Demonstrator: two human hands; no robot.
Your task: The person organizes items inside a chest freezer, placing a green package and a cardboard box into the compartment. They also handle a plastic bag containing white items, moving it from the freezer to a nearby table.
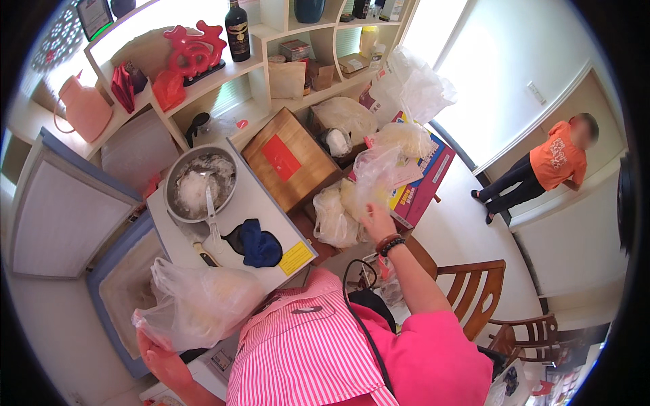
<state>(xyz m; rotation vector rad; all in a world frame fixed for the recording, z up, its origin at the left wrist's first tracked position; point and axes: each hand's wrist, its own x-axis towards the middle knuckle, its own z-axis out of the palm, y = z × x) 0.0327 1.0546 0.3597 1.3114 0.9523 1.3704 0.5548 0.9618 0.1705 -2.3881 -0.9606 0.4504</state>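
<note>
My left hand [153,346] grips the edge of a translucent plastic bag [203,299] with pale contents, beside the open part of a blue-rimmed chest freezer [124,284]. At my right side, my right hand [378,223] has its fingers on a clear plastic bag [375,175] among other bags of pale food. One of those, a knotted white bag [335,215], sits just left of that hand. A steel bowl [201,217] on the freezer's white top holds white powder and a clear-handled scoop [209,203]. What exactly fills the bags is blurred.
A knife [205,255] and dark blue cloth [261,246] lie near the bowl. Beyond stand a wooden box [289,157], a colourful carton [431,177] and shelves [256,30] with a bottle [237,33]. Wooden chairs [472,292] are at right; a person [556,155] stands by the door.
</note>
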